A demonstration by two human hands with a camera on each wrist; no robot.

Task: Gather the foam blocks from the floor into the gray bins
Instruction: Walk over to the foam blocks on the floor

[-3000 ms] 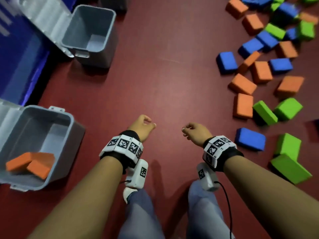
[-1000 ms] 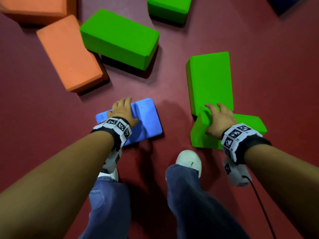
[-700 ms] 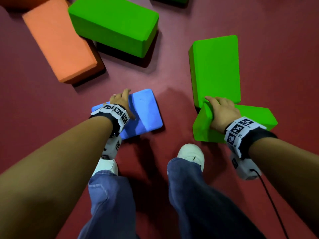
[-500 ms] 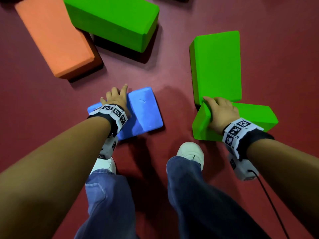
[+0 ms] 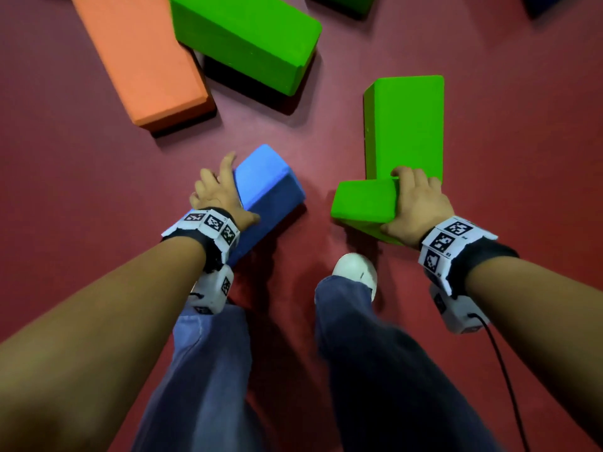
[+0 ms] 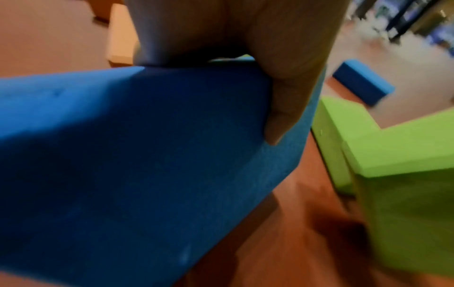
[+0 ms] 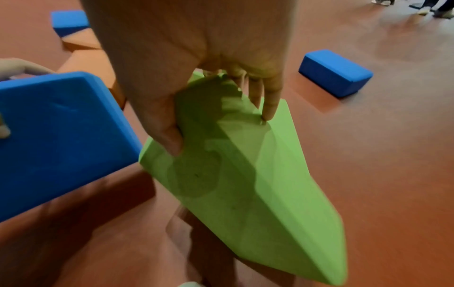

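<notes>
My left hand [image 5: 222, 197] grips a blue foam block [image 5: 267, 197] by its long edge, thumb on the near face, and the block [image 6: 137, 155] is tilted up off the red floor. My right hand [image 5: 414, 207] grips a green foam block [image 5: 365, 203], fingers over its far side and thumb on the near side; that green block [image 7: 240, 184] hangs lifted and tilted. Another green block [image 5: 404, 125] lies flat just beyond my right hand. No gray bin is in view.
An orange block [image 5: 143, 63] and a large green block [image 5: 248, 37] lie on the floor ahead. More blue blocks [image 7: 334, 71] sit farther off. My legs and a white shoe [image 5: 355, 272] are below the hands.
Both hands have closed around their blocks and raised them: the blue block has tipped up on edge, and the green block has come off the floor, away from its neighbour.
</notes>
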